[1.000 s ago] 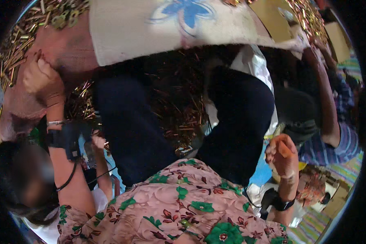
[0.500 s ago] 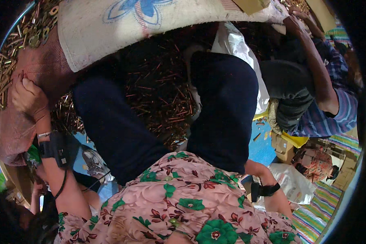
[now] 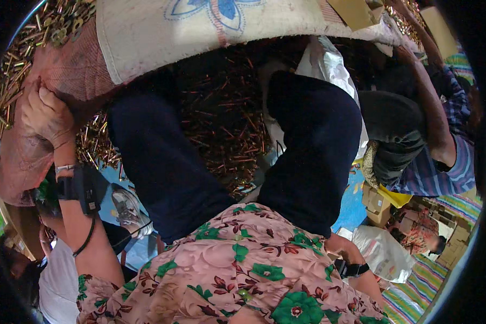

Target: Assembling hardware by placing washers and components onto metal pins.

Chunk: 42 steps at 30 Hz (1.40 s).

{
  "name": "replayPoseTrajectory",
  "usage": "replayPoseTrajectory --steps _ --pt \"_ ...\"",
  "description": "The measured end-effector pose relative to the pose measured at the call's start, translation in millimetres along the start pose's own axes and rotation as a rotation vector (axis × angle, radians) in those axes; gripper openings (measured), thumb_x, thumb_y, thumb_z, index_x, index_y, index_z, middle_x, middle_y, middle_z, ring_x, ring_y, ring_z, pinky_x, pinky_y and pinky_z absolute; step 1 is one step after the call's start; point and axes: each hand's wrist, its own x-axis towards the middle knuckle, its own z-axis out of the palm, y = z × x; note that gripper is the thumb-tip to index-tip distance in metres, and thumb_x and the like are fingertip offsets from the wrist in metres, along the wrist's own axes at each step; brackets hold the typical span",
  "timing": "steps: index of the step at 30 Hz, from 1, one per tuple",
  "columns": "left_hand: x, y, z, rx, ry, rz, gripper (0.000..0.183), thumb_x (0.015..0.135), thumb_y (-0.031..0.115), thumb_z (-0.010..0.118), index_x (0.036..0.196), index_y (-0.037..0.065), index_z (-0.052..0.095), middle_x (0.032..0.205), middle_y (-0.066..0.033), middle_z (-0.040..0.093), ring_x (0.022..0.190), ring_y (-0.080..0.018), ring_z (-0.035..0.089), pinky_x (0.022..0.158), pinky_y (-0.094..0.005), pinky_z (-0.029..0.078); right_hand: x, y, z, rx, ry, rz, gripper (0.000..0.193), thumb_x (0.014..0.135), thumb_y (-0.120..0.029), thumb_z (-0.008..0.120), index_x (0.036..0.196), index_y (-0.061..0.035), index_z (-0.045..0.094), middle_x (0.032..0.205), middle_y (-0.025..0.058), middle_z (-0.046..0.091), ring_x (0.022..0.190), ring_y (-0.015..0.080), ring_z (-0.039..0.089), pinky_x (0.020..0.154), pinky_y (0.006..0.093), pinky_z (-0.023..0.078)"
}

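Observation:
My left hand (image 3: 47,116) is at the left, against a reddish-brown woven sack cloth (image 3: 73,65) draped over the edge of a heap of small metal parts (image 3: 16,81). Its fingers are bent and closed on the cloth; the fingertips are partly hidden. Low at my right side, next to my hip, is my right hand (image 3: 337,244). My trouser leg and blouse hide its fingers, and I see nothing in it. A white sack cloth (image 3: 146,40) with a blue flower print lies across the work surface before me.
Many metal pins or screws (image 3: 227,121) lie below, between my knees. A white plastic sheet (image 3: 329,65) hangs by my right knee. At the right sits a co-worker in a striped shirt (image 3: 432,167), arm stretched toward the surface. A cardboard piece (image 3: 356,13) lies at the far edge.
The view has shifted slightly, so the surface and my knees sit a little lower and farther right. My left hand stays on the sack cloth; my right stays by my hip.

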Motion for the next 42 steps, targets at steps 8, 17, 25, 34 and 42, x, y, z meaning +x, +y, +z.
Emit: replayPoseTrajectory --steps 8,17,25,34,42 --pt "2 14 -6 0.06 -0.07 -0.062 0.035 0.088 0.033 0.04 0.107 0.013 0.061 0.105 -0.0083 0.061 0.093 -0.0287 0.052 0.083 -0.0422 0.037 7 -40 -24 0.606 0.381 0.255 0.045 0.072 -0.02 0.068 0.113 -0.0062 0.056 0.097 0.0179 0.063 0.094 0.0332 0.055 0.081 0.0404 0.044" --pt "1 12 -6 0.052 -0.098 -0.102 0.035 0.089 0.036 0.039 0.107 0.017 0.061 0.099 -0.0085 0.061 0.092 -0.0315 0.052 0.081 -0.0454 0.038 -26 -4 -23 0.247 0.107 0.697 0.024 0.075 -0.021 0.059 0.082 0.0016 0.062 0.076 0.0195 0.064 0.07 0.0308 0.062 0.064 0.0375 0.049" --pt "-4 11 -2 -0.034 -0.068 -0.08 0.035 0.088 0.036 0.037 0.108 0.018 0.06 0.101 -0.0095 0.058 0.091 -0.0339 0.051 0.079 -0.0476 0.037 -85 -16 -11 0.397 -0.28 0.966 0.019 0.076 -0.018 0.059 0.082 0.0002 0.062 0.074 0.011 0.064 0.065 0.0209 0.063 0.058 0.0321 0.052" --pt "-7 12 -3 0.039 -0.021 -0.092 0.038 0.088 0.034 0.034 0.107 0.015 0.062 0.102 -0.0081 0.06 0.091 -0.0295 0.051 0.084 -0.0428 0.035 -50 -36 -71 0.492 0.139 0.616 0.022 0.081 -0.016 0.06 0.098 -0.0023 0.058 0.078 0.0117 0.063 0.069 0.0199 0.062 0.057 0.0314 0.051" --pt "-7 12 -1 -0.009 0.012 -0.094 0.044 0.089 0.037 0.031 0.107 0.009 0.06 0.106 -0.0103 0.06 0.094 -0.0314 0.05 0.087 -0.0437 0.033 61 -56 -147 0.233 0.435 0.351 0.024 0.081 -0.014 0.06 0.101 -0.0011 0.057 0.08 0.0148 0.064 0.071 0.0219 0.064 0.058 0.0342 0.052"
